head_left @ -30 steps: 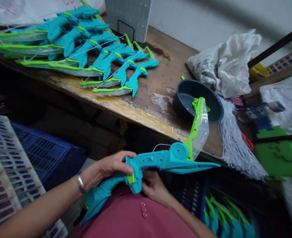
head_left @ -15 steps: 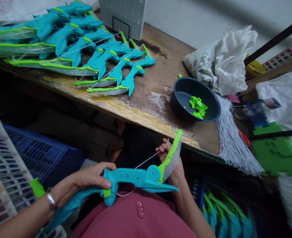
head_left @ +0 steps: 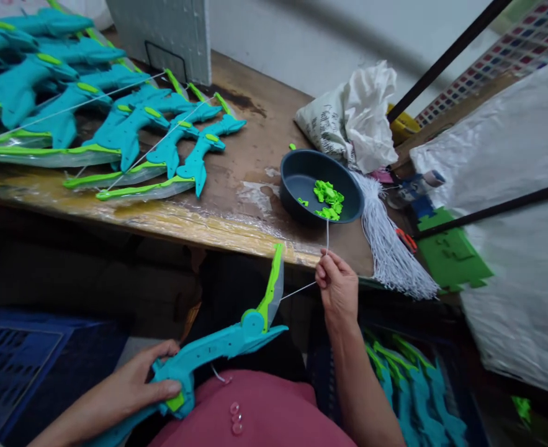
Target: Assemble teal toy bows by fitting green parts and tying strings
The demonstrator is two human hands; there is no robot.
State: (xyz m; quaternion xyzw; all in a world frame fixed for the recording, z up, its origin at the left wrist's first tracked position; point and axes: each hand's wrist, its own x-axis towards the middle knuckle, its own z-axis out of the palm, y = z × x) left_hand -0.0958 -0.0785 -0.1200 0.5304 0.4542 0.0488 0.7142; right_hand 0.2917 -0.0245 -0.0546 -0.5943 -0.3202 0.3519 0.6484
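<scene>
Here, our left hand (head_left: 141, 382) grips the toy bow (head_left: 218, 343) and our right hand (head_left: 339, 287) pinches the white cord (head_left: 327, 236) near the bowl (head_left: 294, 202), where a slackened pinch might lose it.

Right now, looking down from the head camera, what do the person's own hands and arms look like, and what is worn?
The left hand and right hand are ungloved. No sleeve shows on the visible forearms. Between them, a dusky pink top has three round pink buttons.
</scene>
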